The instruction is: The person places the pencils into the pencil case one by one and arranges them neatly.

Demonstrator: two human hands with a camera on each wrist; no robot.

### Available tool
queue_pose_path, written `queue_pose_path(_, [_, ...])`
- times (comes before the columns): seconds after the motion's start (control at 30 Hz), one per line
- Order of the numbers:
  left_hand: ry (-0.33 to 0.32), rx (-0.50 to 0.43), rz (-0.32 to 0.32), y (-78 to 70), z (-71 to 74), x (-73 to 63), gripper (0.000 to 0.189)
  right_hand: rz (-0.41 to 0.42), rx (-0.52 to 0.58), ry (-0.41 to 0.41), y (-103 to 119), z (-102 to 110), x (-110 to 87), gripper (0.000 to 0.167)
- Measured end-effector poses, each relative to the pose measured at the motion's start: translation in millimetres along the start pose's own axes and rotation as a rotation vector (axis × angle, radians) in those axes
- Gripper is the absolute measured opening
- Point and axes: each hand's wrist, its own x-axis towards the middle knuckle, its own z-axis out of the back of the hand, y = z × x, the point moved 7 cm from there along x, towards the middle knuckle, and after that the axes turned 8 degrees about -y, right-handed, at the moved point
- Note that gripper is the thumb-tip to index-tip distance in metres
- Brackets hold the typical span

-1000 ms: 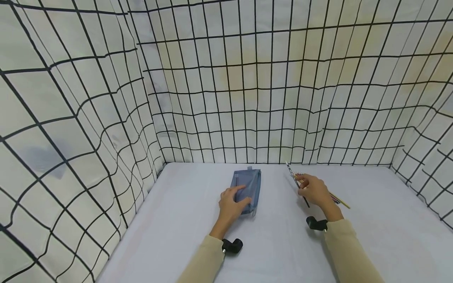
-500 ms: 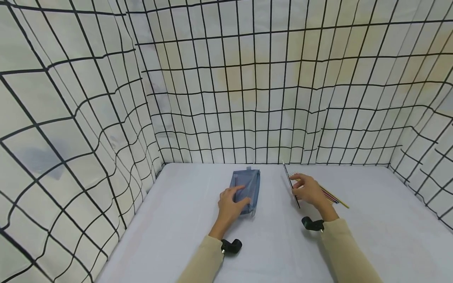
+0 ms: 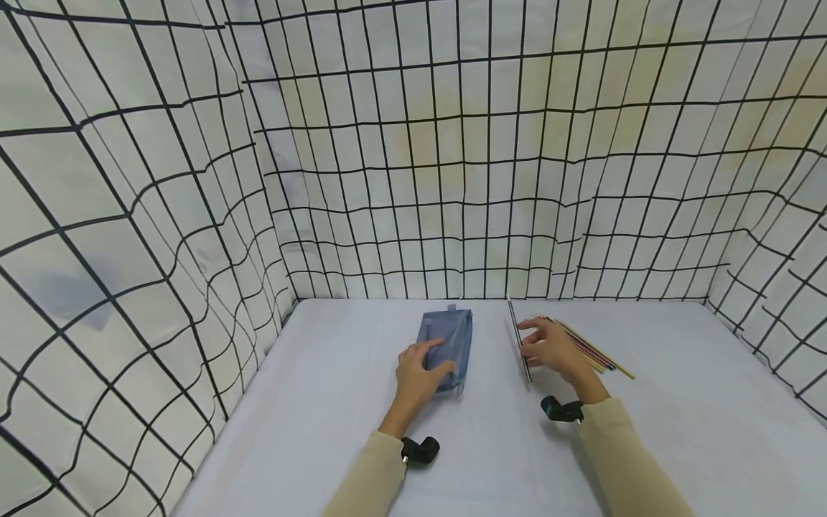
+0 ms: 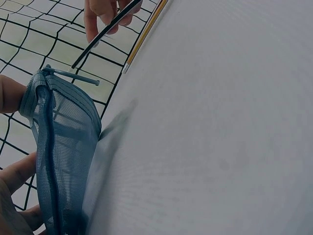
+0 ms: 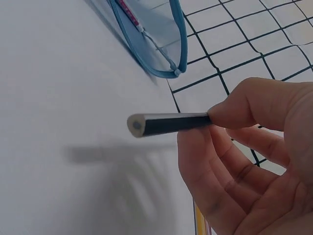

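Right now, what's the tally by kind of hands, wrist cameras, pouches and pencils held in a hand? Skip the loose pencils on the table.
Hands: 2 (left hand, right hand)
Wrist cameras: 2
Blue pouch: 1
Held pencil: 1
Total: 6

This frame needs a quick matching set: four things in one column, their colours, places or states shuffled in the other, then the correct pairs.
1. Mesh pouch
2. Dark pencil
3. Coloured pencils
4. Sleeves

A. Lying bunched beside the right hand
B. Pale yellowish cream
C. Pinched in the right hand
D. Blue, touched by the left hand

Pairs: 1-D, 2-C, 3-A, 4-B
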Motion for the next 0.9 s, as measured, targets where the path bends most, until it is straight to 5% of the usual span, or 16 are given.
queue_pose_path(0.9, [-0.001,0.022,-0.012,2.1,-1.7,1.8,0.056,-0.147,0.305,0.122,-1.6,-45.2,-2.8,0.05])
